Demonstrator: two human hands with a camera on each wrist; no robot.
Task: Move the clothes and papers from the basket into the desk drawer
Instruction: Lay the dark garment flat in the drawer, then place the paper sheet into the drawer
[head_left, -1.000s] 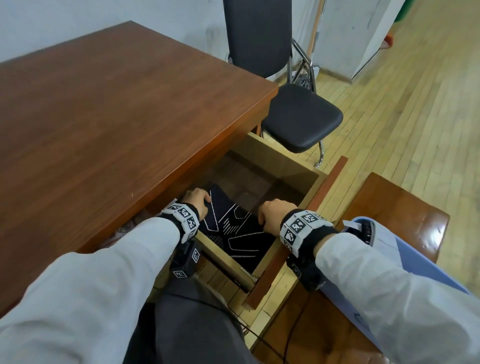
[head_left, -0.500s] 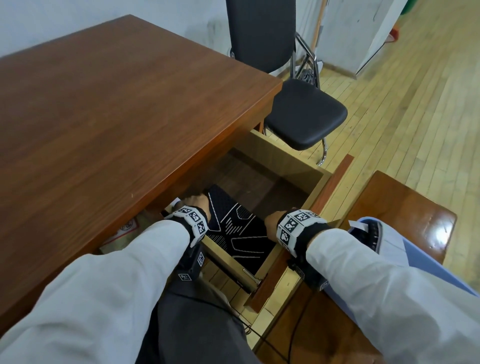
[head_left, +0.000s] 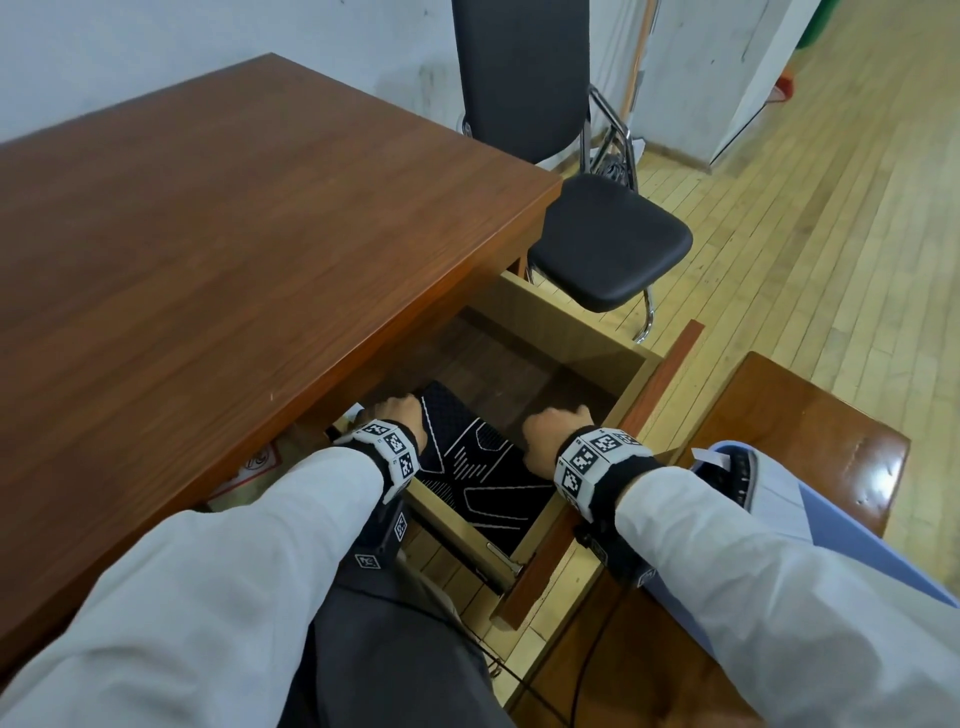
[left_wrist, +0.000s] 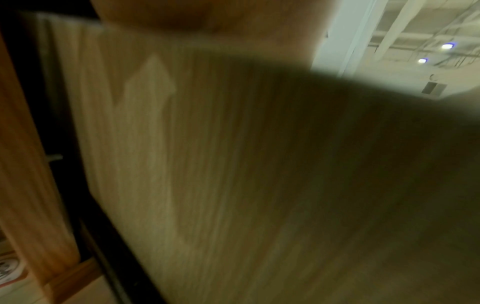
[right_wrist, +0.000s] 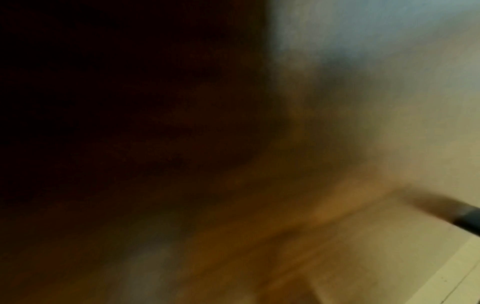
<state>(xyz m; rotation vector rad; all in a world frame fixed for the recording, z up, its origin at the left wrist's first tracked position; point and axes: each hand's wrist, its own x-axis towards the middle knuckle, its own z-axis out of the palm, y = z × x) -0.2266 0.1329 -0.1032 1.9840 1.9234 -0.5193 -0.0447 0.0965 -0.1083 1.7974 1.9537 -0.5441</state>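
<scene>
Inside the open light-wood desk drawer (head_left: 566, 332), a folded black garment with white line patterns (head_left: 478, 467) lies flat against the near left corner, covering roughly the near half of the drawer floor. The far half of the floor shows bare dark wood. The drawer's reddish-brown front panel (head_left: 608, 467) stands out to the right, and the brown wooden desk surface (head_left: 234, 249) overhangs the left side. A black padded chair (head_left: 608, 239) stands just beyond the drawer.

The left hand (head_left: 400, 413) rests knuckles-up on the garment's far left edge; the right hand (head_left: 553, 431) sits at its right edge. Fingers of both point down and are hidden, so their grasp cannot be determined. Both wrist views are blurred. A light blue basket (head_left: 779, 488) sits on a glossy brown stool (head_left: 810, 415) beside the right forearm.
</scene>
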